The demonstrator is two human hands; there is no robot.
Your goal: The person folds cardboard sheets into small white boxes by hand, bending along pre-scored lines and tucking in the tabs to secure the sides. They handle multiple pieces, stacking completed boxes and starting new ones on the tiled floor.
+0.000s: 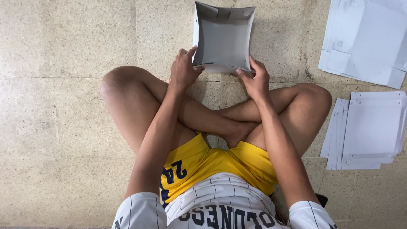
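The person sat cross-legged on the stone tile floor (63,42) and held a half-formed white cardboard box (222,38) just beyond the crossed shins, its open side up and its walls already standing. The work looked to be at the folding stage: the near wall of the box was being pressed into shape, and the next move would likely call for tucking that flap in squarely so it locks. The left hand (184,70) closed on the box's near left corner, thumb over the rim and fingers curled outside. The right hand (255,78) pinched the near right corner likewise. To the right of the box lay two stacks of flat box blanks (373,127), well apart from it.
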